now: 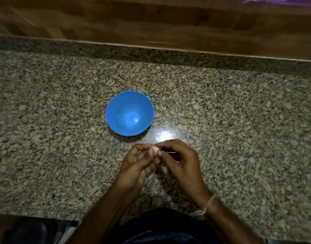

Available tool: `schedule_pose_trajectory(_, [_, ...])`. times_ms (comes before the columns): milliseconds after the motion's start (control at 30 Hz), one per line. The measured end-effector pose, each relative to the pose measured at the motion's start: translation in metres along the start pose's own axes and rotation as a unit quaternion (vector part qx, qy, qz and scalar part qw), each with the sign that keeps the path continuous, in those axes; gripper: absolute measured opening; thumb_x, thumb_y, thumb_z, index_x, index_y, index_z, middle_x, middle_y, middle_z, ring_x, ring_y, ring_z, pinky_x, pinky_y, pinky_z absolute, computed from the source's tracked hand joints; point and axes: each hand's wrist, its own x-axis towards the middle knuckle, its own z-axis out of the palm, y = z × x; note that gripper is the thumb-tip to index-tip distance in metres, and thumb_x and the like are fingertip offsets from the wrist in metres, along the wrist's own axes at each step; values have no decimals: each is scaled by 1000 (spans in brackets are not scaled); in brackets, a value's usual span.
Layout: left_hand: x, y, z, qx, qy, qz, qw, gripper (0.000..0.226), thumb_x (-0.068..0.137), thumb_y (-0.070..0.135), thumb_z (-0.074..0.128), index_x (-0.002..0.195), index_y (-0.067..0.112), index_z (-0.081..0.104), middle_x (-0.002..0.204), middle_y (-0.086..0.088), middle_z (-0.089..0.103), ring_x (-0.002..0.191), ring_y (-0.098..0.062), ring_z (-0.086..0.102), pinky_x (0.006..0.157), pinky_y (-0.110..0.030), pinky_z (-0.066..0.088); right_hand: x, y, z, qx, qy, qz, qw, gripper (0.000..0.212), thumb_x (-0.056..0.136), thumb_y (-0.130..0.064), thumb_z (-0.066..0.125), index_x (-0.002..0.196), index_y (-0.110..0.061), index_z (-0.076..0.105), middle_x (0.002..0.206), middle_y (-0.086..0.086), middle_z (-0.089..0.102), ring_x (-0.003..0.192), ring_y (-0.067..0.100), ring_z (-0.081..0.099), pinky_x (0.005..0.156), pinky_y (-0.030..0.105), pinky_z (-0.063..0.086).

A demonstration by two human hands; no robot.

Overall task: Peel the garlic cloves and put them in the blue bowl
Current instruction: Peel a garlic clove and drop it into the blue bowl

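Pinching one small white garlic clove [155, 149], the two hands meet over the near part of the surface [239, 111]. The left hand [139, 161] has its thumb and first finger curled round the clove from the left side. Its other fingers are bent loosely under it. The right hand [177, 159] comes in from the right side, and its thumb and first finger press on the same clove. The finger tips of both hands are right beside each other around it. The clove is mostly hidden by the fingers, so I cannot tell how much skin is on it. A pale bit shows just under the right hand's fingers, but it is too small to tell what it is.

The blue bowl [119, 110] stands upright on the surface, a little farther away than the hands and a bit to the left of them. It is near the hands but does not touch them. Its smooth blue inside shows all the way down to the bottom. A bright spot of light [164, 136] shines on the surface between the bowl and the hands.

The surface is speckled stone, grey and tan. Behind it runs a brown wooden wall [168, 23]. A thin pink string [208, 204] is tied round the right wrist. Dark clothes [165, 224] show at the bottom edge.
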Motion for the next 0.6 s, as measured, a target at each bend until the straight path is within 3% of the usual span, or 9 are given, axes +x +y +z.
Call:
schedule_pose_trajectory(200, [1,-4,9,36,31,13,999,34,83,11,65,117,6,67,110,-12,77,98,-15,75,77,-22,60,4,-1,-10,-1,-16,7,1000,20,93,-7,76,111,-16,80,104,-6,75,100,16,73,82,27,60])
schedule_pose_trajectory(400, [-2,-12,17,52,30,32,998,29,87,9,64,116,5,66,115,-16,74,106,-21,73,83,-24,59,-2,0,-11,-7,24,13,1000,15,93,-4,76,103,-14,78,99,-5,74,96,17,73,82,31,59])
schedule_pose_trajectory(500, [-1,-16,20,53,29,43,997,23,89,9,69,112,8,69,122,-22,71,111,-28,70,89,-30,60,-5,-1,-13,9,47,32,998,14,91,-3,76,98,-15,76,95,-5,75,92,16,72,79,23,55])
schedule_pose_trajectory(600, [-2,-17,22,62,16,51,997,21,87,11,74,108,12,71,126,-26,68,116,-37,68,100,-42,57,-6,-2,-15,53,45,56,996,15,91,1,74,96,-13,75,92,-2,76,87,15,73,78,24,56])
